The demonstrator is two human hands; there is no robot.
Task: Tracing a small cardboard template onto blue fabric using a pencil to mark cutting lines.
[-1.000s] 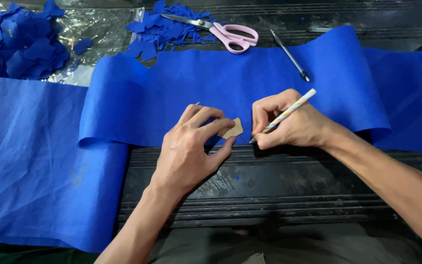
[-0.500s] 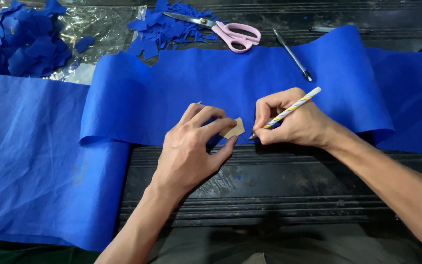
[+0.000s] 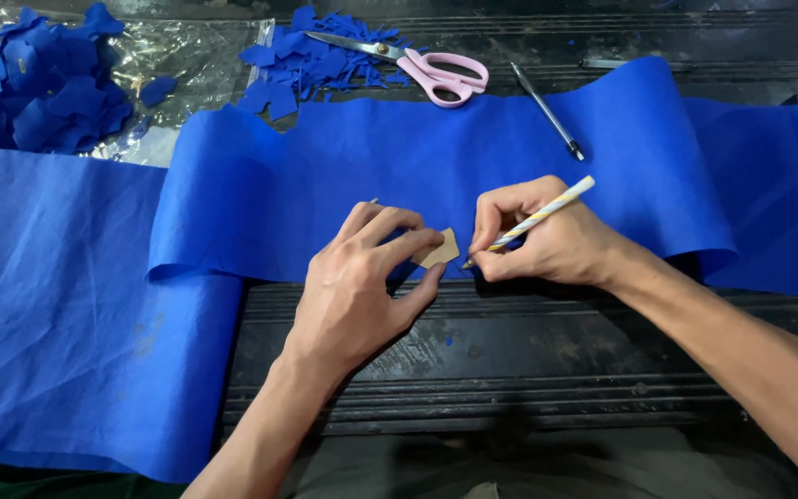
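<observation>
A long strip of blue fabric (image 3: 344, 176) lies folded over a dark slatted table (image 3: 547, 351). My left hand (image 3: 362, 286) presses a small tan cardboard template (image 3: 442, 249) flat onto the fabric's near edge, fingers spread over it. My right hand (image 3: 538, 242) grips a white striped pencil (image 3: 547, 214), its tip touching the fabric right beside the template's right edge. Most of the template is hidden under my left fingers.
Pink-handled scissors (image 3: 436, 69) lie at the back on a heap of blue fabric scraps (image 3: 316, 60). A dark pen (image 3: 549, 111) rests on the fabric to their right. More blue cut pieces (image 3: 39, 88) sit on clear plastic at the back left.
Both hands stay nearly in place on the template; the pencil tip has shifted slightly along the template's edge.
</observation>
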